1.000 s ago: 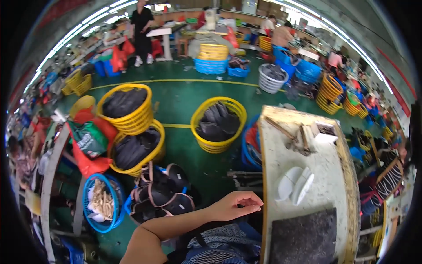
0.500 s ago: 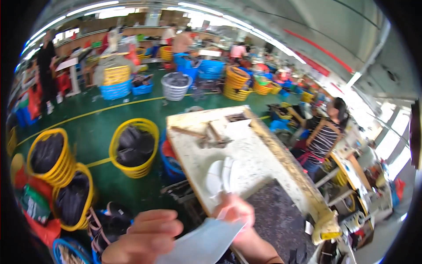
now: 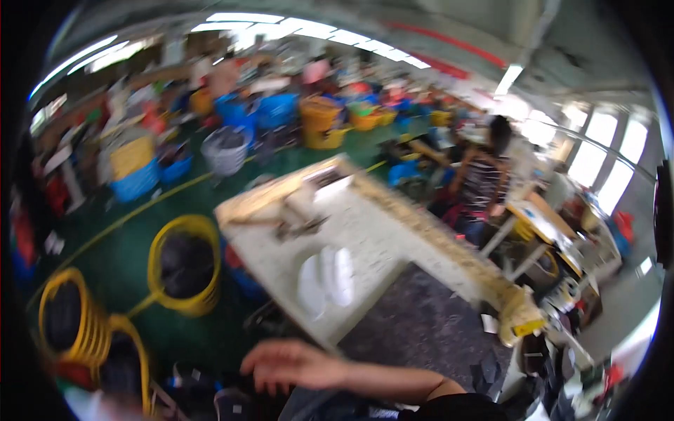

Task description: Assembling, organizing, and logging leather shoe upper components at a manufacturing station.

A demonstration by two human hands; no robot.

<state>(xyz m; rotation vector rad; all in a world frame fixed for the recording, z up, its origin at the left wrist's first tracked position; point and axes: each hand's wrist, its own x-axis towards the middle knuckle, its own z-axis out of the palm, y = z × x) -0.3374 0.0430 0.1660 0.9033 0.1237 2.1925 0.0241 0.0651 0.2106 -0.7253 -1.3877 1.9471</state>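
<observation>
My right hand [image 3: 291, 365] reaches across from the right, its forearm passing over the near end of the worktable. The fingers are stretched out with nothing in them. At the lower left rim a blurred, skin-coloured patch looks like my left hand [image 3: 123, 408]; its fingers are smeared and cut off by the edge. Next to it is a pale whitish blur [image 3: 78, 401], too unclear to name. Several flat white insole-shaped pieces [image 3: 340, 277] rest on the worktable [image 3: 379, 231], beyond my right forearm. A dark mat [image 3: 428, 330] covers the table's near part.
Yellow baskets with dark material stand on the green floor, one [image 3: 156, 270] left of the table and others [image 3: 84, 319] farther left. A person in a striped top [image 3: 484, 182] is beyond the table's right edge. Blue baskets [image 3: 277, 111] and more workers fill the background.
The pale blue sheet between my hands is no longer recognisable there. My right hand has moved left and opened; my left hand has gone to the lower left rim. The view has turned right.
</observation>
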